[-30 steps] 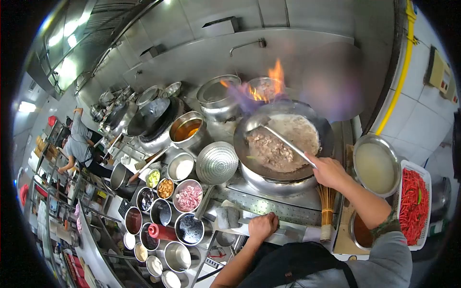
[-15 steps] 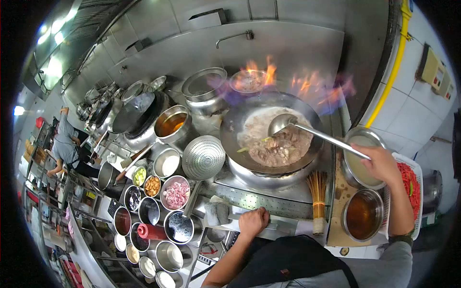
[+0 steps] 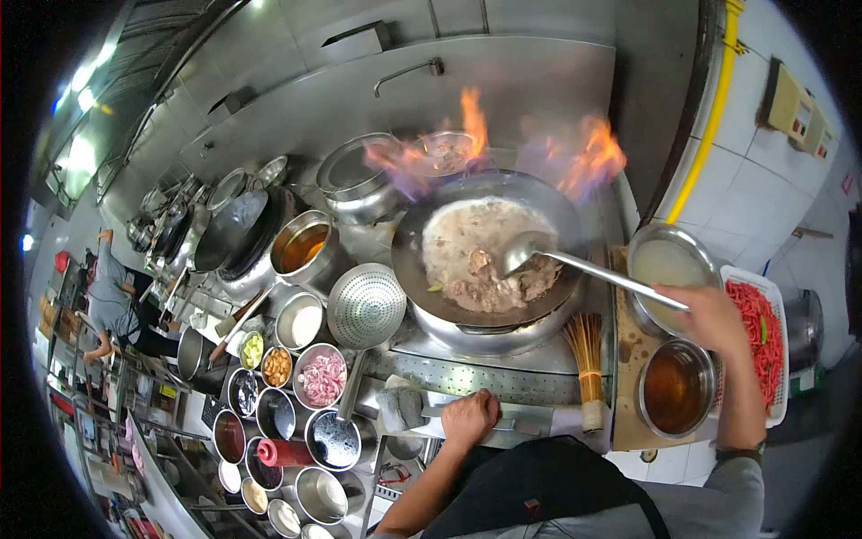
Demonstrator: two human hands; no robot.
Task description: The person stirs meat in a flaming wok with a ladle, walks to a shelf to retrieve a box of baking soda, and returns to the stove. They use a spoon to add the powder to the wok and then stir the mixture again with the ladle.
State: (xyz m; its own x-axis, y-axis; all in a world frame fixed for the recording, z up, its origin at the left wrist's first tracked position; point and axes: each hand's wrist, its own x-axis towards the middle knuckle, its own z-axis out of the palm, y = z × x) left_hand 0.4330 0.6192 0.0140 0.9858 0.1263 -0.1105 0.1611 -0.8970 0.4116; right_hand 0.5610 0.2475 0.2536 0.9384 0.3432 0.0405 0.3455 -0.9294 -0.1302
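My right hand (image 3: pixel 707 316) is closed around the handle of a long metal ladle (image 3: pixel 620 280). The ladle's bowl lies in pale, bubbling liquid with brownish meat pieces (image 3: pixel 489 287) inside a large dark wok (image 3: pixel 415 260) on the stove. At the stove's front edge rests my left hand (image 3: pixel 470 419), its fingers curled; whatever lies under them is hidden. A grey folded cloth (image 3: pixel 400 409) is just left of it. Between the wok and my right arm stands a bamboo brush (image 3: pixel 588 368). Below my right hand is a metal pot of brown liquid (image 3: pixel 677 388).
Flames (image 3: pixel 597 157) rise behind the wok. A perforated strainer (image 3: pixel 366 305) lies to its left, beside several seasoning containers and a red squeeze bottle (image 3: pixel 283 452). Right of my arm sits a white basket (image 3: pixel 778 382) of red peppers. A person (image 3: pixel 115 296) stands far left.
The ladle's bowl has moved lower and nearer within the wok, stirring the meat pieces. My left hand stays at the stove's edge. The flames have changed shape, and the view has shifted slightly.
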